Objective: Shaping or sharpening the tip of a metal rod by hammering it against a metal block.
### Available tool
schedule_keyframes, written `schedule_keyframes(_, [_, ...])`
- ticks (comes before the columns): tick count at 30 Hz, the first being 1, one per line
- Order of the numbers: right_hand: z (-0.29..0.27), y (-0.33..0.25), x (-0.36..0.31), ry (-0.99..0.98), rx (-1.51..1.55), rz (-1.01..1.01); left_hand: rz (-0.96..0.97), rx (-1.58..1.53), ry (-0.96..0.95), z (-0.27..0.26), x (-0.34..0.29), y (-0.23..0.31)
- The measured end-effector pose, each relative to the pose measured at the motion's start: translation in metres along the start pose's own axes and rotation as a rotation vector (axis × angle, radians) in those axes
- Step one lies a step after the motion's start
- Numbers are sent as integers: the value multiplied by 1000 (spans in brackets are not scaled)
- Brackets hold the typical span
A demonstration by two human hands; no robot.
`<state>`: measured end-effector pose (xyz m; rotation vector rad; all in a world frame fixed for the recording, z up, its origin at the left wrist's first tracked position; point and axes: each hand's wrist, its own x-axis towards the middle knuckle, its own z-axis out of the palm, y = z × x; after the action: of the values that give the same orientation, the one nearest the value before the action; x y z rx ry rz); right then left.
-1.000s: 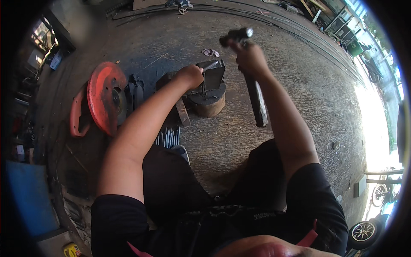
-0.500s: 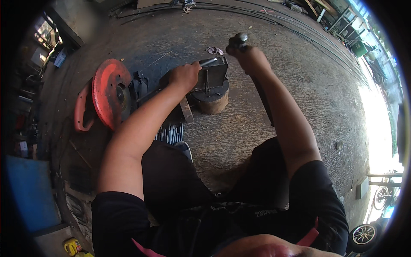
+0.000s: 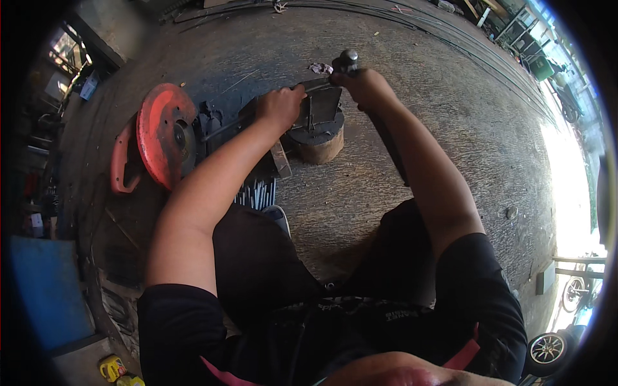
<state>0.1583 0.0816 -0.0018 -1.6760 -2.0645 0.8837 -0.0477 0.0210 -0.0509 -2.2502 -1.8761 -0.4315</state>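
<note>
My left hand (image 3: 281,108) is closed round a metal rod (image 3: 315,87) that lies over the top of a dark metal block (image 3: 327,106). The block stands on a round wooden stump (image 3: 323,151). Just right of the block, my right hand (image 3: 365,89) is wrapped round a hammer (image 3: 347,60), gripping it close below the head. Its handle runs down behind my right forearm. The hammer head is over the block's right end; I cannot tell whether it touches the rod.
Left of my left arm stands a cut-off saw with a red guard (image 3: 154,138). Several cut metal rods (image 3: 261,195) lie by my left shoe (image 3: 277,219), near a flat metal bar (image 3: 281,161). Long bars (image 3: 444,45) stretch across the far floor. A crumpled scrap (image 3: 320,67) lies beyond the block.
My right hand and the hammer have moved left and slightly down, closer to the block and rod. My left hand keeps its hold, shifted very little.
</note>
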Motion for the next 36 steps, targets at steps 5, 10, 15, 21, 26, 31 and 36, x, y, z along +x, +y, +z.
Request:
schedule_keyframes(5, [-54, -45, -4, 510, 186, -450, 20, -35, 44, 2, -1, -4])
schedule_keyframes(10, [-65, -70, -25, 523, 551, -319, -6, -31, -3, -6, 0, 2])
schedule_keyframes(15, [11, 8, 11, 92, -70, -11, -20, -10, -1, -7, 5, 2])
schedule_keyframes(21, [-57, -38, -14, 467, 168, -331, -4, -26, -10, -3, 0, 5])
schedule_keyframes(26, [-75, -64, -28, 499, 633, -352, -14, -30, 15, -3, 1, 3])
schedule_keyframes(31, [19, 15, 20, 237, -67, -50, -132, -50, -110, 1, 1, -15])
schedule_keyframes(36, [-6, 9, 10, 166, 174, -32, -175, -81, -156, -17, 3, -9])
